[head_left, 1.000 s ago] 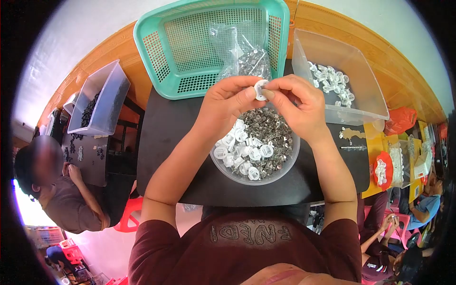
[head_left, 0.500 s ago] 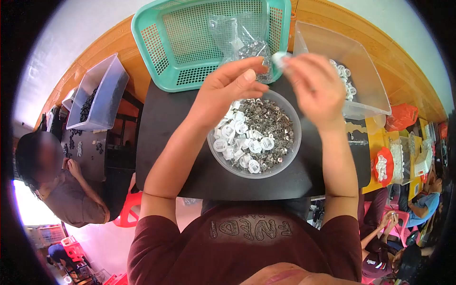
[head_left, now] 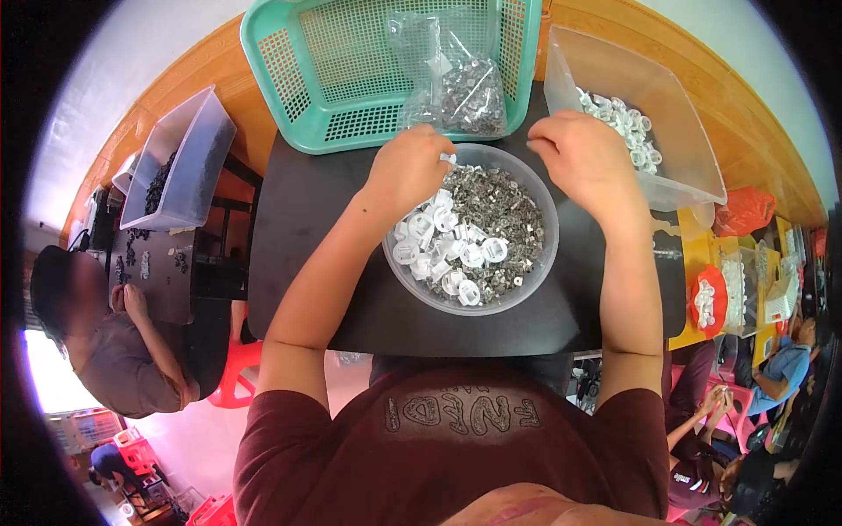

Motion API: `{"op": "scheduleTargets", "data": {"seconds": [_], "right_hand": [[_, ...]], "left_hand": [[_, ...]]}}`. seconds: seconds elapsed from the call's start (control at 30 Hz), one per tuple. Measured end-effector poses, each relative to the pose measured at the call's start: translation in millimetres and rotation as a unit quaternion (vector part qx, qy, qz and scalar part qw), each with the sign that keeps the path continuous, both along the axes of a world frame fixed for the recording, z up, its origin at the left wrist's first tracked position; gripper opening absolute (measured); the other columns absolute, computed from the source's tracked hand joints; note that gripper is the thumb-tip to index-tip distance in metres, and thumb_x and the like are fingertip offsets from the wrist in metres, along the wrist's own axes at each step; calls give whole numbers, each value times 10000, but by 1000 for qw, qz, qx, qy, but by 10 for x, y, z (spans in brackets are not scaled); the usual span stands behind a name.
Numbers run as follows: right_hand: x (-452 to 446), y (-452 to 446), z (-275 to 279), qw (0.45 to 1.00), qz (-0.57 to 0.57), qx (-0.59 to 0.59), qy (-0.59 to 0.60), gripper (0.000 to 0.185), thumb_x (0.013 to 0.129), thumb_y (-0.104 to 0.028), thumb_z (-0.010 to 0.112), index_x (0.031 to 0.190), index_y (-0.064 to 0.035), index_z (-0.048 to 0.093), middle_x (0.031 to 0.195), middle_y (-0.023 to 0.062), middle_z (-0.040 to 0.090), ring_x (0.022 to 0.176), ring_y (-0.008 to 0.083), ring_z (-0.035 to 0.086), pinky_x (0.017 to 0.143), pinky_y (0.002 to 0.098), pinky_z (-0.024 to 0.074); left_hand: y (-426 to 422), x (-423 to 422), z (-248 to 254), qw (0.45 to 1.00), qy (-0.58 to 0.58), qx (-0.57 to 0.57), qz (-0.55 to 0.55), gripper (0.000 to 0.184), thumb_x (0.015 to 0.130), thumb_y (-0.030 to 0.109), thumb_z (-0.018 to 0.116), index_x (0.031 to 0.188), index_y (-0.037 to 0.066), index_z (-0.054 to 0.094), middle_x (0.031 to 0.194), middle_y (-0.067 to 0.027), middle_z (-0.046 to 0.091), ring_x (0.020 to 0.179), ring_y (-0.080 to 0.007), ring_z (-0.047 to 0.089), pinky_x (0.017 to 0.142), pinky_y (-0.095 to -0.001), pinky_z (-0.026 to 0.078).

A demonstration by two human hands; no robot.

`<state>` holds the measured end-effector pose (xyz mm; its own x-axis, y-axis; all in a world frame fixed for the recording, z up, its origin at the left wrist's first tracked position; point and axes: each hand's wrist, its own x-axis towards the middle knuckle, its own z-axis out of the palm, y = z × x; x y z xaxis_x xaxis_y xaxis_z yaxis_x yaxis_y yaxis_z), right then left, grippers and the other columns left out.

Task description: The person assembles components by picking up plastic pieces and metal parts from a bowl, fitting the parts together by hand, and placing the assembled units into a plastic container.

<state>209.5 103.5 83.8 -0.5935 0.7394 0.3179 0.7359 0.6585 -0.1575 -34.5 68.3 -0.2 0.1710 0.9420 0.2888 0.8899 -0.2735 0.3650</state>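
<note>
A round clear bowl (head_left: 554,223) on the dark table holds white plastic pieces (head_left: 438,241) on its left side and small metal parts (head_left: 504,210) on its right. Over the bowl's upper left rim, my left hand (head_left: 410,165) has its fingers bent down and closed, with a bit of white at the fingertips. My right hand (head_left: 574,153) is between the bowl and the clear bin (head_left: 680,149) of white parts. Its fingers are curled, with a gap below the thumb side, and nothing shows in them.
A green basket (head_left: 272,79) with a clear bag of metal parts (head_left: 469,92) stands behind the bowl. Another clear bin (head_left: 197,167) holds black parts at the left, near a seated person (head_left: 132,359). Other people and a red bag (head_left: 744,213) are at the right.
Both hands have parted from the white piece held between them. My right hand carried it toward the right bin and no longer shows it. My left hand has turned downward over the bowl's rim.
</note>
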Motion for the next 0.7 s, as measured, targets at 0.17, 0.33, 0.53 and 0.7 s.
{"op": "scheduleTargets", "data": {"seconds": [0.17, 0.33, 0.53, 0.7], "right_hand": [[-100, -57, -63, 994, 60, -18, 91, 125, 840, -150, 617, 865, -56, 696, 868, 120, 644, 876, 330, 634, 763, 434, 515], [-355, -99, -441, 970, 175, -168, -19, 132, 785, -113, 622, 876, -60, 701, 847, 172, 681, 857, 350, 657, 767, 451, 517], [-420, 2, -645, 947, 179, -255, -74, 191, 771, -148, 702, 921, -30, 694, 924, 155, 687, 868, 325, 661, 776, 419, 510], [-395, 0, -627, 950, 170, -256, -50, 169, 769, -157, 650, 897, -64, 709, 832, 167, 690, 836, 345, 664, 754, 442, 511]], "left_hand": [[-93, 182, -45, 997, 31, 52, 44, 105, 772, 128, 703, 855, 66, 689, 910, -101, 600, 930, -306, 612, 792, -413, 506], [-108, 180, -94, 997, 44, 64, -5, 88, 755, 58, 664, 841, 56, 684, 910, -109, 602, 924, -316, 602, 814, -411, 497], [-104, 123, -34, 998, 38, 26, -37, 100, 744, 25, 657, 840, 42, 678, 906, -126, 622, 907, -319, 612, 806, -412, 497], [-30, -9, 88, 996, -82, 7, -39, 218, 755, 61, 701, 970, 42, 675, 881, -125, 644, 814, -259, 629, 746, -359, 509]]}}
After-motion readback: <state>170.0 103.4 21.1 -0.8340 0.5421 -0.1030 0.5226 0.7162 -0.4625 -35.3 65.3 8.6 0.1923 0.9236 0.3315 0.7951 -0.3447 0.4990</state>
